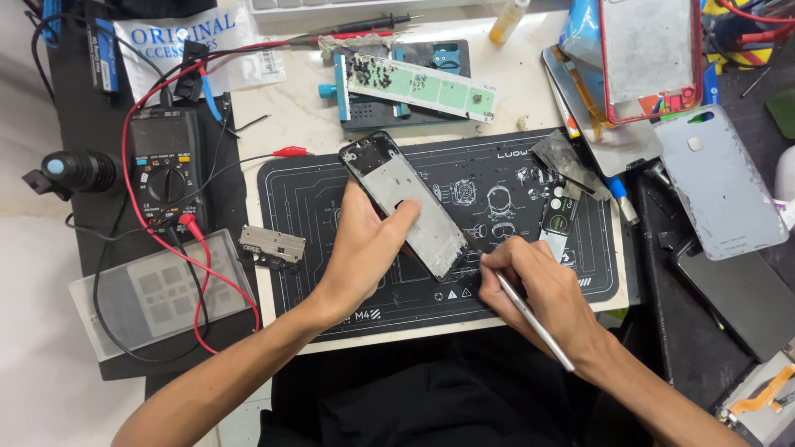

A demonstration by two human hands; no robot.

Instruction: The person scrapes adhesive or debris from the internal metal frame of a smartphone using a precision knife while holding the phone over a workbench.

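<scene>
My left hand point(364, 248) grips an opened phone frame point(404, 203), black-edged with a bare silver inner plate, tilted diagonally over a black repair mat point(530, 170). The thumb presses on the plate's middle. My right hand point(538, 285) holds a thin silver tool point(530, 319) like a pen, its tip at the lower end of the phone frame. Both forearms enter from the bottom edge.
A black multimeter point(166, 161) with red and black leads sits left. A small metal part point(272, 246) lies left of the mat. A green circuit board on a blue holder point(418, 87) lies behind. Phone back covers and screens point(719, 182) crowd the right side.
</scene>
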